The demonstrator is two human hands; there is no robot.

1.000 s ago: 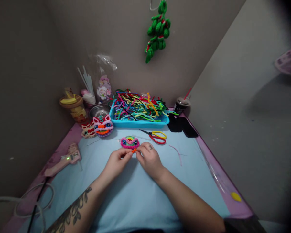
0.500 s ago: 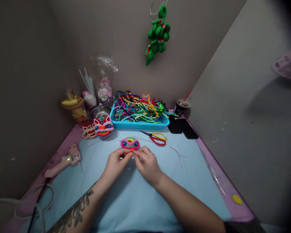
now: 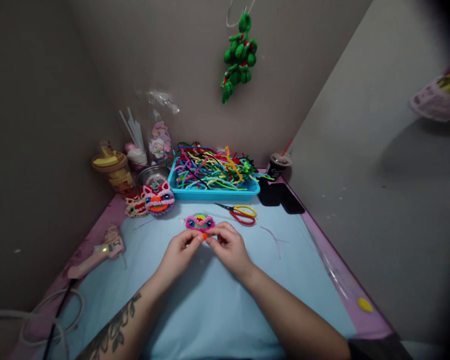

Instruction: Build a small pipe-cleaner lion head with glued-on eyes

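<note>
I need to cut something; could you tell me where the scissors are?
The scissors lie on the blue mat, just before the blue tray, beyond the right hand.

Centre: the left hand [image 3: 178,252] and right hand [image 3: 229,246] are meeting over the bench [image 3: 210,300], just before the small craft face [image 3: 200,221].
Behind: the tray [image 3: 213,192] is holding pipe cleaners [image 3: 213,167]; scissors [image 3: 240,212] are lying before it.
Left: the glue gun [image 3: 97,252] is lying near the edge.

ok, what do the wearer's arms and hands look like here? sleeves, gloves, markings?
Both hands are bare, no gloves. The left hand joins an unsleeved forearm with a dark leafy tattoo along it. The right hand has no rings visible; that forearm is bare too, with a dark sleeve edge near the elbow.
</note>
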